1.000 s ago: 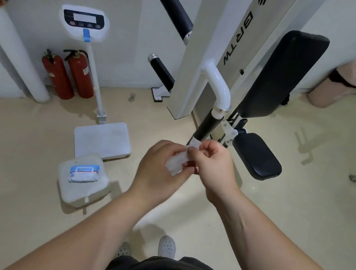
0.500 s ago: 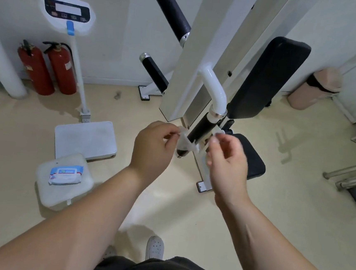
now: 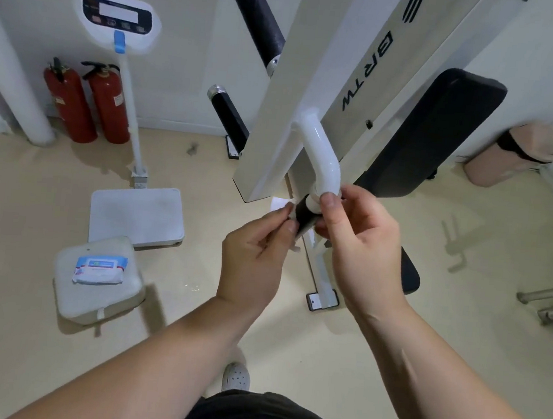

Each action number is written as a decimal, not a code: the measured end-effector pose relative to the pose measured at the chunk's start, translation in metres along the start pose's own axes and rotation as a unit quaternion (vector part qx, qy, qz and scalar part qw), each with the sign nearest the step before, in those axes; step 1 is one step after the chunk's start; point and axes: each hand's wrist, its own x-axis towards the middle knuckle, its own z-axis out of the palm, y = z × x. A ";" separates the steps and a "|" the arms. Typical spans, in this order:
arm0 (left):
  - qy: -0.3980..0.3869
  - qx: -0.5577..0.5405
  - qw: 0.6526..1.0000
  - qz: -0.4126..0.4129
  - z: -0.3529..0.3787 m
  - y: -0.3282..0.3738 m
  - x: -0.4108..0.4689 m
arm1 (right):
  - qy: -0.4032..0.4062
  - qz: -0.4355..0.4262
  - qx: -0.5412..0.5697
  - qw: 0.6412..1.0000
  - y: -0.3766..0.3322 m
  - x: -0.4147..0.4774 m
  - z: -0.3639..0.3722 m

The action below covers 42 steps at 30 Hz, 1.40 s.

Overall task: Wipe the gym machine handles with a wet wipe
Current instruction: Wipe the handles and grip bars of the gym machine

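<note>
Middle of the frame: the left grip [image 3: 258,251] pinches a wet wipe [image 3: 278,204] beside the black handle [image 3: 304,216], and the right grip [image 3: 358,246] curls round the handle's top (the wipe's far end is hidden). A wipe packet [image 3: 101,269] lies lower left on a white box [image 3: 93,303].

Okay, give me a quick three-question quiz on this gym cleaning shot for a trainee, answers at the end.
1. True or false: the wipe pack lies on the scale's platform.
2. How many red fire extinguishers are in view? A one, B two, C three.
3. Fill in: the handle grip between the left hand and right hand is ____ in colour.
Key: 1 false, it lies on the white box beside the platform. 2 B. 3 black; the left hand pinches the wet wipe beside it.
</note>
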 end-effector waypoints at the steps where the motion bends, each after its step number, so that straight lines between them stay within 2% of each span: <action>1: 0.002 -0.011 1.000 0.001 0.003 0.002 0.002 | -0.007 -0.004 -0.002 1.000 0.000 0.000 0.001; 4: -0.021 -0.021 0.999 0.012 0.003 0.000 0.009 | -0.029 -0.017 -0.003 0.999 -0.001 0.001 0.002; 6: -0.031 0.024 0.999 0.011 -0.003 -0.015 0.008 | -0.031 -0.023 -0.012 0.999 0.001 0.003 0.000; 10: -0.008 0.063 0.995 -0.072 -0.007 -0.048 -0.002 | 0.003 -0.062 -0.044 0.997 0.010 0.002 0.001; 13: -0.032 0.017 0.999 -0.025 0.009 -0.018 0.007 | 0.015 -0.086 -0.068 0.994 0.013 0.003 0.003; 15: -0.060 -0.007 0.998 0.030 0.018 0.007 0.019 | 0.011 -0.077 -0.062 0.995 0.015 0.005 0.004; 17: -0.078 -0.022 0.996 0.047 0.016 0.013 0.024 | 0.003 -0.071 -0.059 0.996 0.016 0.005 0.004; 24: -0.062 0.050 0.996 -0.046 -0.011 -0.032 0.007 | -0.029 -0.052 -0.037 0.998 0.011 0.006 -0.001; 27: -0.086 0.027 0.996 -0.022 -0.008 -0.013 0.018 | -0.052 -0.032 -0.007 0.998 0.007 0.007 -0.004; 30: -0.130 -0.012 0.991 0.003 -0.001 0.008 0.031 | -0.046 -0.009 -0.022 0.999 0.007 0.008 -0.005; 38: -0.064 0.012 0.997 -0.049 -0.008 -0.024 0.013 | -0.082 0.015 0.011 0.996 0.006 0.008 -0.012; 42: -0.115 0.007 0.993 0.030 0.010 0.016 0.028 | -0.101 0.026 0.026 0.994 0.005 0.008 -0.014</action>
